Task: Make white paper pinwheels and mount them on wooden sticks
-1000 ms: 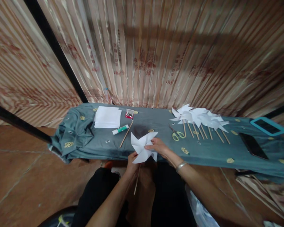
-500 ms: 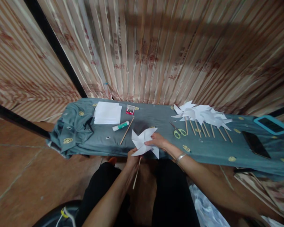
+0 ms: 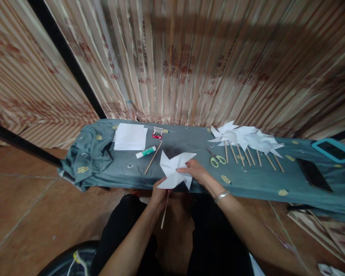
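Observation:
A white paper pinwheel with a small dark pin head at its centre is held over the front edge of the cloth-covered bench. My left hand is closed beneath it, around the top of its wooden stick, whose lower end points down toward my knees. My right hand touches the pinwheel from the right, thumb on the front near the pin and fingers on a blade. Left of the pinwheel lie a loose wooden stick and a glue stick. Green-handled scissors rest to the right.
Finished pinwheels on sticks lie in an overlapping row at the back right. A stack of white paper and a small red box of pins are at the back left. A black phone and a blue-framed device lie far right.
The pinwheel's blades have turned slightly, and the pin head at its centre now shows beside my right thumb. My right hand has shifted a little to the right.

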{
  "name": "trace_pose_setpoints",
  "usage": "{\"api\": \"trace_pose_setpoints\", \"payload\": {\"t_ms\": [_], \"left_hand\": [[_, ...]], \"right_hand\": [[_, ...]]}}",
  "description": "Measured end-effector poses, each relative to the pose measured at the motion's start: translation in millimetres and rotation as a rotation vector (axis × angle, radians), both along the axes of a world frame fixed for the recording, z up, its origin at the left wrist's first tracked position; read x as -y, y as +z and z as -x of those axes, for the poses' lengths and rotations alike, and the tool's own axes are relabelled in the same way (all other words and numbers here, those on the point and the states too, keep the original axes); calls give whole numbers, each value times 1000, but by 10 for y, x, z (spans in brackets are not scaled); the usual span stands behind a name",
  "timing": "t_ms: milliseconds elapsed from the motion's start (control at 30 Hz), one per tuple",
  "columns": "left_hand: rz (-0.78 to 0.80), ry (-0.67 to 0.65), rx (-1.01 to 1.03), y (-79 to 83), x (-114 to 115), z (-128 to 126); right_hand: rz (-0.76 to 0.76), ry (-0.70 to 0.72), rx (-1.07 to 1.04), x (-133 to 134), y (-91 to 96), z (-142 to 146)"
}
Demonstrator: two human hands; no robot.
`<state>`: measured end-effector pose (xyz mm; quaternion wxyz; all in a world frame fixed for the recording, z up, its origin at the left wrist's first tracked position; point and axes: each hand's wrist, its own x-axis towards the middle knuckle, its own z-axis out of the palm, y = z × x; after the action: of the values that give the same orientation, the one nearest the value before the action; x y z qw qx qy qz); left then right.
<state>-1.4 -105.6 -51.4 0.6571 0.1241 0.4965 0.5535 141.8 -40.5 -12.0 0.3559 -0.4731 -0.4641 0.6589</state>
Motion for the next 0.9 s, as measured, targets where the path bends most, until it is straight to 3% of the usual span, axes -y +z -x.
{"api": "trace_pose_setpoints", "payload": {"t_ms": [233,400,567,900], "left_hand": [[-122,-147,51,195,-7,236],[-231,-265,-154,341,-31,126],[-145,-177,-266,407,-119,-13],[-163,-112,-361,321,-161,-22]], "right_hand": [[-17,-98,-111,248,39,-173],[-27,-98,-122,312,30,-202],[-75,-73,-91,315,41,-168],[-122,-79,-46,326,38,-178]]}}
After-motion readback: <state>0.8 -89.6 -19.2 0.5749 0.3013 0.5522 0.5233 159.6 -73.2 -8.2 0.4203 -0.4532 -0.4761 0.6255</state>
